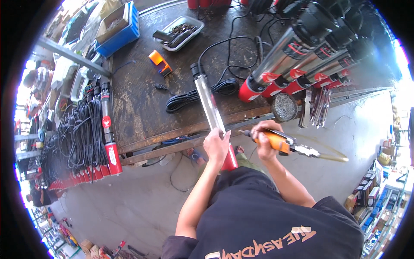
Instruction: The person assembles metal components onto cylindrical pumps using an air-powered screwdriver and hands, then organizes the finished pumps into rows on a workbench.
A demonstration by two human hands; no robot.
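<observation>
Beyond the left edge of a dark, scuffed worktop (133, 108), silver-and-red tubes (113, 157) stand in a dense row, with bundles of black cable (82, 134) hanging over them. A blue bin (118, 41) sits at the worktop's far left corner. To its right lie a small orange-and-dark object (160, 62), well in from the edges, and, towards the far edge, a pale tray (199, 30) of small brownish pieces. A coil of black cable (181, 102) lies closer to the near edge.

A single slim metal tube (209, 103) crosses the middle of the near edge: its black head is over the worktop, and its red end overhangs, close to the person's lap. The tube looks well along, with head, cable and red end apparently in place; its cable lies loose, and the tool work seems unfinished. The left hand (217, 146) is wrapped around the tube near the red end. Just to its right, off the worktop, the right hand (268, 138) grips an orange tool (276, 142), its thin dark tip pointing left. The tip is near the tube, seemingly not touching; blur makes this uncertain.

Further right, along the near edge, are thick silver tubes (276, 56) standing on red bases, a round dish (273, 108) of small grey pieces, and some metal strips (319, 110)
</observation>
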